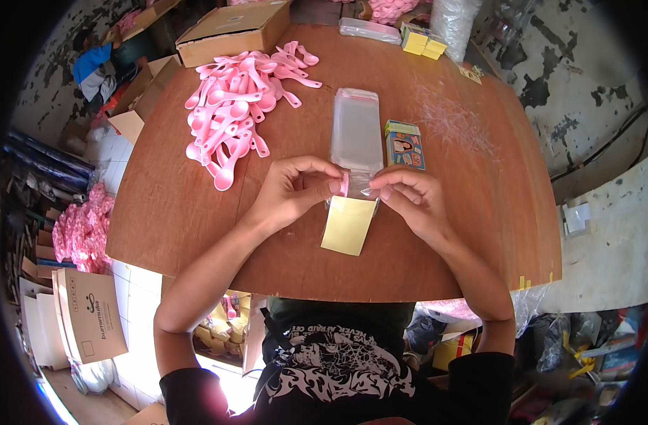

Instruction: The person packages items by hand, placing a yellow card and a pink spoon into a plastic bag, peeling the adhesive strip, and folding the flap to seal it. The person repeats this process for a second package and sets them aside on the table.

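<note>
Near the middle of the wooden table (281,269), my left hand (295,190) pinches a small pink piece (344,185), mostly covered by the fingers. My right hand (411,195) is closed on the clear plastic beside it. A yellow card (349,225) lies just below both hands, its top edge near the plastic. Beyond my fingers is a stack of clear plastic bags (356,127). Right of the stack lies a pack of printed cards (407,147). A large pile of pink spoons (232,106) spreads across the table's left side.
A cardboard box (232,32) stands at the back left edge. Yellow boxes (423,42), a clear case (370,30) and a plastic roll (455,25) are at the back right. Thin plastic strips (455,120) lie on the right. A person (96,67) is at the far left.
</note>
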A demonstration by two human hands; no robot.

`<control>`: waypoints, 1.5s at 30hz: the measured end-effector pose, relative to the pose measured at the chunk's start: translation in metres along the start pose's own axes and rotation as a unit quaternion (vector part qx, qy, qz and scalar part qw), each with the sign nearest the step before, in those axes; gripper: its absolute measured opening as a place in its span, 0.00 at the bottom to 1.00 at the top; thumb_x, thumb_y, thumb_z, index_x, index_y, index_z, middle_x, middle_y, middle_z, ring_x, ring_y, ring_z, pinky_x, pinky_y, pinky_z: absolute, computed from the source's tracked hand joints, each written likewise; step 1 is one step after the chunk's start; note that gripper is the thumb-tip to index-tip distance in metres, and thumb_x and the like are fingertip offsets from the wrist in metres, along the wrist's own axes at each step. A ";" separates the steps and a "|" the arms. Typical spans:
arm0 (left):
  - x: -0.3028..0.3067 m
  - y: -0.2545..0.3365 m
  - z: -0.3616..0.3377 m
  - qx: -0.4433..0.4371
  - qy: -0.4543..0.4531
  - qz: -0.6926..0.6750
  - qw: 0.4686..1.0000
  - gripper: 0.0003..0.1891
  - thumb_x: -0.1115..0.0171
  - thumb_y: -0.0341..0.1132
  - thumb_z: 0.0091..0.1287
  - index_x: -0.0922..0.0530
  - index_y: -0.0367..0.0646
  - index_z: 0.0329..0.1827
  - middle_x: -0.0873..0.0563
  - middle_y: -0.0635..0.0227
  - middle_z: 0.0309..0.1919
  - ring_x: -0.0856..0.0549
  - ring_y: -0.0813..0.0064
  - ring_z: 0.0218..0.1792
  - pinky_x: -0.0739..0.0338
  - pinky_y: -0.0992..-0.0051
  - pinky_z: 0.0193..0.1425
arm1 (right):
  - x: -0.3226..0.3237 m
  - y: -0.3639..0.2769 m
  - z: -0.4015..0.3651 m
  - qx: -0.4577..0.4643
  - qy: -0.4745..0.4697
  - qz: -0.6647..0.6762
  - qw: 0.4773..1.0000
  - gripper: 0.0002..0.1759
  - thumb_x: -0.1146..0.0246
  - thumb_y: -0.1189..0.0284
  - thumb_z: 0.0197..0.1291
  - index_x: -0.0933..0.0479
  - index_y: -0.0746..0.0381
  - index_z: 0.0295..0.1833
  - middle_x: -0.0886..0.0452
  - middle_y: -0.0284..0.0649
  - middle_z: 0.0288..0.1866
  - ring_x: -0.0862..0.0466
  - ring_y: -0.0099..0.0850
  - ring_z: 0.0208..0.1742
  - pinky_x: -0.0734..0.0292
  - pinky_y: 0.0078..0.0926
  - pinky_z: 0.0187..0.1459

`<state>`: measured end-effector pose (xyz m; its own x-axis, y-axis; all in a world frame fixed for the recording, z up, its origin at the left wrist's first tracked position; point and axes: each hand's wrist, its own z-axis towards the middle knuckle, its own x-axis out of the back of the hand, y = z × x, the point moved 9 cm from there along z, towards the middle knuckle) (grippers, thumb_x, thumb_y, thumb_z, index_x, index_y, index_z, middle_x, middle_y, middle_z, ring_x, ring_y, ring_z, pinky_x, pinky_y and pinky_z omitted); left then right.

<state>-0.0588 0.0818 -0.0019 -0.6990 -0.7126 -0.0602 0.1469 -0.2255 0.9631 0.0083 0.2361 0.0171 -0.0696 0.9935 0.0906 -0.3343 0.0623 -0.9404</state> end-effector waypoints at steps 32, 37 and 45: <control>0.131 -0.073 -0.311 0.408 -0.024 0.510 0.757 0.30 0.25 0.43 0.52 0.23 0.40 0.57 0.16 0.52 0.49 0.17 0.51 0.52 0.24 0.59 0.58 | -0.008 -0.011 0.055 0.102 -0.137 -0.472 0.865 0.08 0.29 0.74 0.50 0.17 0.63 0.37 0.15 0.40 0.36 0.16 0.36 0.35 0.22 0.31 0.38; 0.101 -0.075 -0.313 0.467 -0.101 0.464 0.746 0.28 0.34 0.46 0.63 0.26 0.40 0.62 0.17 0.50 0.52 0.19 0.51 0.56 0.26 0.61 0.60 | -0.011 0.021 0.077 -0.037 -0.197 -0.539 0.818 0.08 0.29 0.71 0.47 0.16 0.63 0.32 0.15 0.40 0.32 0.16 0.37 0.35 0.23 0.33 0.39; -0.046 0.048 -0.180 0.119 -0.338 0.182 0.916 0.17 0.35 0.32 0.66 0.21 0.40 0.57 0.12 0.59 0.44 0.12 0.59 0.40 0.19 0.67 0.45 | -0.003 0.015 0.078 0.077 -0.173 -0.501 0.845 0.05 0.36 0.73 0.53 0.15 0.61 0.34 0.14 0.41 0.32 0.15 0.38 0.35 0.22 0.35 0.38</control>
<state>0.1069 -0.0158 0.0001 -0.9197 -0.1195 0.3739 0.3550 0.1535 0.9222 -0.0697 0.2265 0.0283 0.0589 0.3609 0.9307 -0.5052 0.8149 -0.2840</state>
